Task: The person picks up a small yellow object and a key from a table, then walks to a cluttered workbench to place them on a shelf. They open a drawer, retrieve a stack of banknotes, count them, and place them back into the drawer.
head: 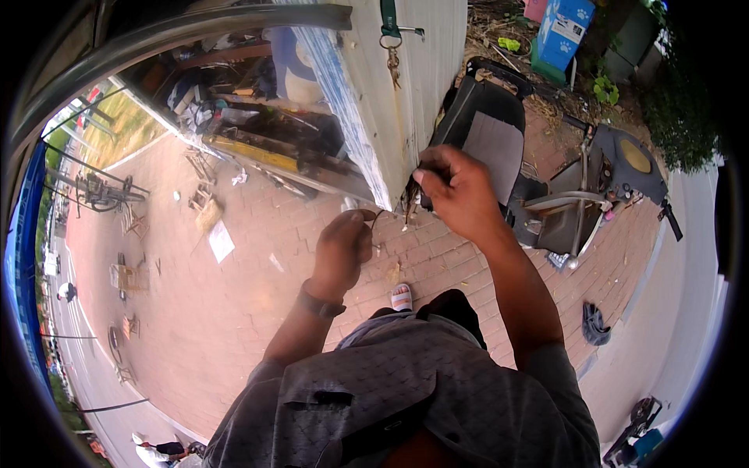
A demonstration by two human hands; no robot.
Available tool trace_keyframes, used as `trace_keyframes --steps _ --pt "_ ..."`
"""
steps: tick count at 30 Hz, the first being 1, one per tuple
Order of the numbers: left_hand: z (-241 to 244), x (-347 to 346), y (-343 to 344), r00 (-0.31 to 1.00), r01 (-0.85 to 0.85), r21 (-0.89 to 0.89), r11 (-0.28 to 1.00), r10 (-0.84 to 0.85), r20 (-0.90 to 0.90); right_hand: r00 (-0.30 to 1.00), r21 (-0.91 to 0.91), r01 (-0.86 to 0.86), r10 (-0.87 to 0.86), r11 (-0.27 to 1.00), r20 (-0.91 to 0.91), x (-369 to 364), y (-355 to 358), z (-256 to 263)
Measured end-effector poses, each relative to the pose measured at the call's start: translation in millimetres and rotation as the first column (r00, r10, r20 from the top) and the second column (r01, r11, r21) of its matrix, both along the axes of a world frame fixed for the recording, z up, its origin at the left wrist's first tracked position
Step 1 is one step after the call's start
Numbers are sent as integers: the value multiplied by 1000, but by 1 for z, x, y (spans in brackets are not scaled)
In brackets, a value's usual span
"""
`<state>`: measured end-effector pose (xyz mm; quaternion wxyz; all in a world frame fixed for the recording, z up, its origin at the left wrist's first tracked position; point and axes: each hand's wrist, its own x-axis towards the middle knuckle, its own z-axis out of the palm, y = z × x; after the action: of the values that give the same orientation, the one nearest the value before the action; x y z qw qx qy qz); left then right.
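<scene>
My left hand (345, 248), with a dark band on its wrist, is closed on a thin dark strand (377, 218) that curves up from the fingertips towards the bottom corner of a white-painted panel (404, 117). My right hand (459, 190) is bent at the panel's lower right edge, thumb and forefinger close together. Dark frayed strands (411, 199) hang just below those fingertips; whether the fingers grip them is not clear. Higher on the panel, a bunch of keys (393, 64) hangs from a green strap (388, 20).
An electric scooter (485, 128) with a worn seat stands close to my right arm. Left of the panel is a cluttered compartment (251, 117). Small wooden stools (205, 199) and a paper sheet (221, 241) are on the brick paving (281, 327). A blue bin (562, 35) stands at upper right.
</scene>
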<state>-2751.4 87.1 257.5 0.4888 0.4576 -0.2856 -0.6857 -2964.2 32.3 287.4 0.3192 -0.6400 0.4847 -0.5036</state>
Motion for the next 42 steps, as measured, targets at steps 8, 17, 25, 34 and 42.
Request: trace_keyframes --steps 8,17,25,34,42 --pt "41 -7 -29 998 -55 -104 993 54 -11 978 -156 -38 69 987 199 19 -115 31" --pt "72 -45 -44 954 -239 -300 923 282 107 923 -139 -259 288 956 255 12 -132 32" --pt "112 -86 -82 850 -223 -484 846 412 328 879 -217 -399 439 891 186 -30 -108 39" --pt "128 -124 -116 890 -214 -564 798 397 225 856 -299 -481 516 824 44 -62 -107 55" --pt "129 -133 -119 906 -145 -625 767 357 228 807 -308 -574 588 759 -56 -92 -127 76"
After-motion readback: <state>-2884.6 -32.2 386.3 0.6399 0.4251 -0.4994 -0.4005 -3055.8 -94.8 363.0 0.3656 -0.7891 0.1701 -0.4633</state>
